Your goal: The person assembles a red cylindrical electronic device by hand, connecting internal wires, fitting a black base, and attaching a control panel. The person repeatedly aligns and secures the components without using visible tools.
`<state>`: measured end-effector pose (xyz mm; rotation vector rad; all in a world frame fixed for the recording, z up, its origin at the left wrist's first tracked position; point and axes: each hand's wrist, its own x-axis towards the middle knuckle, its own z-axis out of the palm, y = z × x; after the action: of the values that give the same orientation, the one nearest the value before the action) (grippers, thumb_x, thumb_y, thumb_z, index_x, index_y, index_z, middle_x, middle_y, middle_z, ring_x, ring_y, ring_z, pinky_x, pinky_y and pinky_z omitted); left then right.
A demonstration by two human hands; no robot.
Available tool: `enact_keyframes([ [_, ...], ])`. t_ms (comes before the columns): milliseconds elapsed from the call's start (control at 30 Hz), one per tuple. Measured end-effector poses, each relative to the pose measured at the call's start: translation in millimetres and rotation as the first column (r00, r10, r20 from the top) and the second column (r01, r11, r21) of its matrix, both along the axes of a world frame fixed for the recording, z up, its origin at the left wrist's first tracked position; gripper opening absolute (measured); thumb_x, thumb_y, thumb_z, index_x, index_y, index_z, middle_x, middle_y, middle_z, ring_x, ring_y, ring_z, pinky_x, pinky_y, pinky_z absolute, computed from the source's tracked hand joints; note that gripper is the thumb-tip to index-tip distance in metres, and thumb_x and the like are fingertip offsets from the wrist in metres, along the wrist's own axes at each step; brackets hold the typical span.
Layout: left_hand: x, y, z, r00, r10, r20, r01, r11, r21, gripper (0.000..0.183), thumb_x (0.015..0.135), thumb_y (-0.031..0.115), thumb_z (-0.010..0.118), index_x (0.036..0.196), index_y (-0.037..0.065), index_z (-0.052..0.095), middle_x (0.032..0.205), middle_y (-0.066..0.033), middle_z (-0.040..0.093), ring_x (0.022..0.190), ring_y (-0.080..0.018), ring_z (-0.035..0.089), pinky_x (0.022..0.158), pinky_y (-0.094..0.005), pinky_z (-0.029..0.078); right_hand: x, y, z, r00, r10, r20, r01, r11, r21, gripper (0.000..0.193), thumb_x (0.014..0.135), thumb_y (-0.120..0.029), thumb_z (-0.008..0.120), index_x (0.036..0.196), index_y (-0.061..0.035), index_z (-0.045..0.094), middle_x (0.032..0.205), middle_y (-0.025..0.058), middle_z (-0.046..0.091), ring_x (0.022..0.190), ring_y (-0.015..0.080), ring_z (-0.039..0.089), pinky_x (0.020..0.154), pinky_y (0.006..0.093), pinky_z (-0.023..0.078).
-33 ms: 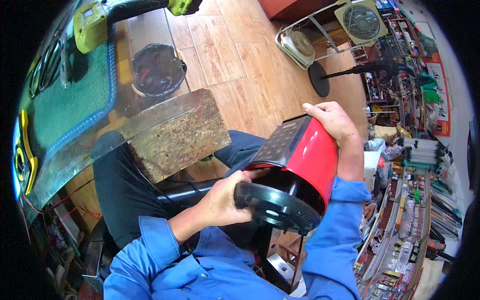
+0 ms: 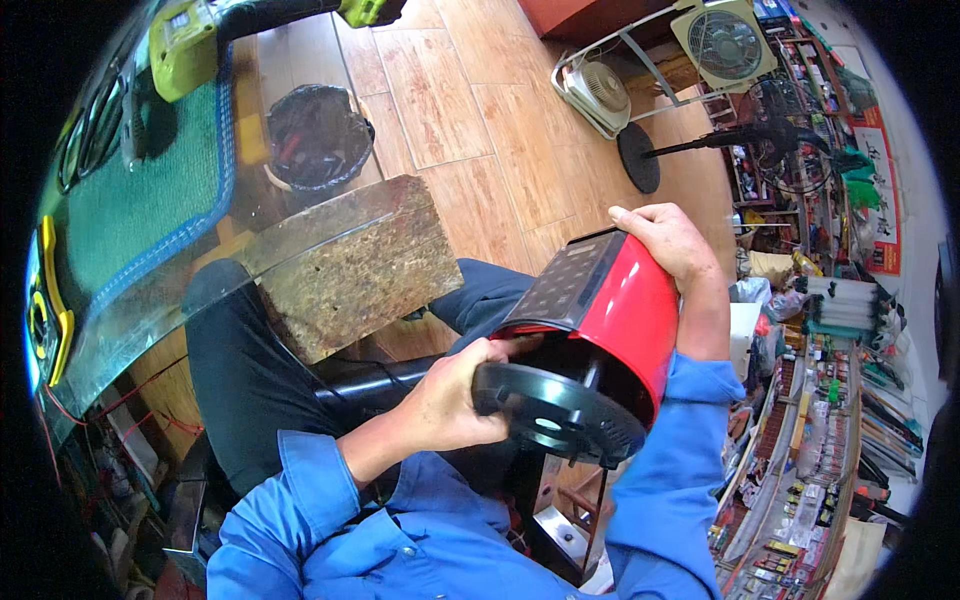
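A red appliance housing [image 2: 635,315] with a dark front panel [image 2: 568,275] lies tilted above my lap. My right hand [image 2: 672,242] is closed around its far end, the thumb pointing left. At the near end a round black base cover [image 2: 565,410] stands partly away from the housing, a dark gap showing between them. My left hand [image 2: 455,398] grips the left edge of this cover, its fingers reaching into the gap. What lies inside the housing is mostly in shadow, apart from a grey post.
A worn wooden board [image 2: 350,280] lies ahead of my lap. Left of it, a glass-topped table [image 2: 150,270] carries a green mat [image 2: 165,190] and a yellow-and-black tool [image 2: 52,300]. Beyond stand a lined bin [image 2: 318,140] and fans [image 2: 600,90]. Crowded shelves [image 2: 800,480] line the right side.
The black cover has shifted very slightly to the right and tilted a little, with my left hand on it. The red housing and my right hand are almost unmoved.
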<state>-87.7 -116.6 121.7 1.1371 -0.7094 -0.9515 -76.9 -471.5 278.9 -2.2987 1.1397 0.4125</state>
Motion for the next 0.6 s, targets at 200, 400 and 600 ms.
enact_keyframes([
  [200, -3, -12, -3, 0.946, 0.297, 0.126, -0.263, 0.936, -0.233, 0.077, 0.075, 0.005, 0.088, 0.146, 0.003, 0.058, 0.132, -0.0162, 0.067, 0.125, -0.0300, 0.069, 0.109, -0.0420, 0.056, -7, -12, -6, 0.991, -0.109, 0.078, 0.102, 0.990, 0.093, 0.051, 0.107, -0.045, 0.082, 0.108, 0.0061, 0.085, 0.088, 0.0077, 0.082, 0.073, 0.0156, 0.072, 0.073, 0.0364, 0.060],
  [400, -6, -8, -8, 0.939, 0.319, 0.126, -0.280, 0.925, -0.257, 0.078, 0.074, 0.002, 0.086, 0.147, 0.004, 0.057, 0.139, -0.0181, 0.063, 0.132, -0.0361, 0.063, 0.116, -0.0481, 0.051, -8, -16, -7, 0.994, -0.074, 0.084, 0.068, 0.995, 0.076, 0.048, 0.107, -0.042, 0.083, 0.107, 0.0054, 0.085, 0.088, 0.0069, 0.081, 0.072, 0.0147, 0.072, 0.071, 0.0357, 0.059],
  [600, -3, -6, -12, 0.947, 0.289, 0.141, -0.238, 0.924, -0.300, 0.077, 0.076, 0.003, 0.086, 0.147, 0.003, 0.057, 0.139, -0.0174, 0.062, 0.135, -0.0352, 0.063, 0.119, -0.0465, 0.050, -8, -17, -5, 0.991, -0.104, 0.089, 0.093, 0.989, 0.118, 0.047, 0.107, -0.040, 0.083, 0.107, 0.0066, 0.085, 0.089, 0.0082, 0.082, 0.074, 0.0158, 0.074, 0.072, 0.0352, 0.060],
])
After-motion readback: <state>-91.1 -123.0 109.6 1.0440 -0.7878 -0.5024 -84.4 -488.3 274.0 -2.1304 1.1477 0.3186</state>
